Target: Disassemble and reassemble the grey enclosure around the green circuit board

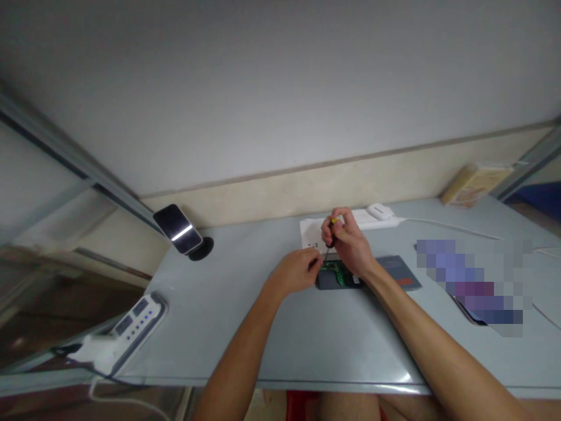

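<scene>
A dark case lies on the table with a green circuit board exposed in it. My right hand is closed around a screwdriver with a black and yellow handle. Its shaft points down at the board's upper left part. At the case's left edge, my left hand has its fingertips pinched together beside the screwdriver's tip; what they hold, if anything, is hidden. Behind both hands is a white sheet bearing small dark specks, too small to identify.
A grey flat panel with an orange patch lies right of the case. White power strips stand at the back and left edge. A phone rests on a stand. A partly blurred-out device and a yellowish box are on the right.
</scene>
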`<state>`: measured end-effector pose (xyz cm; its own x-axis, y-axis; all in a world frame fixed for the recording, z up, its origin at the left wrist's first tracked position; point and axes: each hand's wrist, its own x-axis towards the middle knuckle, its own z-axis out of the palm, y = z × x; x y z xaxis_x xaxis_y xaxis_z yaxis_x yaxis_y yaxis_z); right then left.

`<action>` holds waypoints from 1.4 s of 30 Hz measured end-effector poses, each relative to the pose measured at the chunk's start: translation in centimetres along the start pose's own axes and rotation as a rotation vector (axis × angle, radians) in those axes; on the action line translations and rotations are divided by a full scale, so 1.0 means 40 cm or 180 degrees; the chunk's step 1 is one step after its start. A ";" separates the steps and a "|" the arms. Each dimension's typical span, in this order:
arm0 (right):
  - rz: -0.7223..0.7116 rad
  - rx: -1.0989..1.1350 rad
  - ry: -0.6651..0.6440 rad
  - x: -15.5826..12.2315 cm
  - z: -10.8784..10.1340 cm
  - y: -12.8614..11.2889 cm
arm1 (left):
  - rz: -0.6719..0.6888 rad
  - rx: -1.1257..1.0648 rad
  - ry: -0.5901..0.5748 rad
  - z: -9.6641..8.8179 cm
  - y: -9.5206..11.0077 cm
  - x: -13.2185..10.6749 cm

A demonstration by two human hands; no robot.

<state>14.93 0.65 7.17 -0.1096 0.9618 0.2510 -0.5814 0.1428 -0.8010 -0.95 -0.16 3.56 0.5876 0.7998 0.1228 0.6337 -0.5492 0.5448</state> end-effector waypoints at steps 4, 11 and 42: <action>0.0054 -0.0131 -0.0094 -0.001 -0.017 -0.012 | -0.0006 -0.0087 -0.0040 0.001 -0.001 0.001; 0.0168 0.0137 0.0159 -0.001 -0.046 -0.019 | 0.0138 -0.0097 -0.0026 0.002 -0.006 0.002; -0.0110 -0.0312 0.0168 -0.012 -0.050 -0.021 | 0.0032 -0.0260 -0.0120 0.001 -0.004 0.003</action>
<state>17.06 0.52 6.64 -0.0469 0.9665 0.2525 -0.5022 0.1957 -0.8423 -0.96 0.00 3.45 0.6132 0.7838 0.0982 0.5853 -0.5344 0.6098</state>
